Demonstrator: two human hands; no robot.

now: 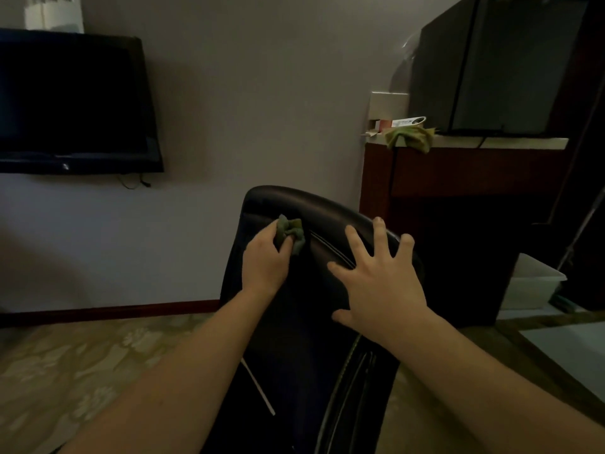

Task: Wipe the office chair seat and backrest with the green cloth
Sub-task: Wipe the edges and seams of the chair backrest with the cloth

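Cloth (290,233) on backrest (314,290), left of right hand (379,283).

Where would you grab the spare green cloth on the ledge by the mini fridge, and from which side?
Likely the flap of the spare green cloth drooping over the front edge of the ledge: pinch it from the front, slightly below. It hangs free there; small boxes crowd it behind and the mini fridge stands to its right.
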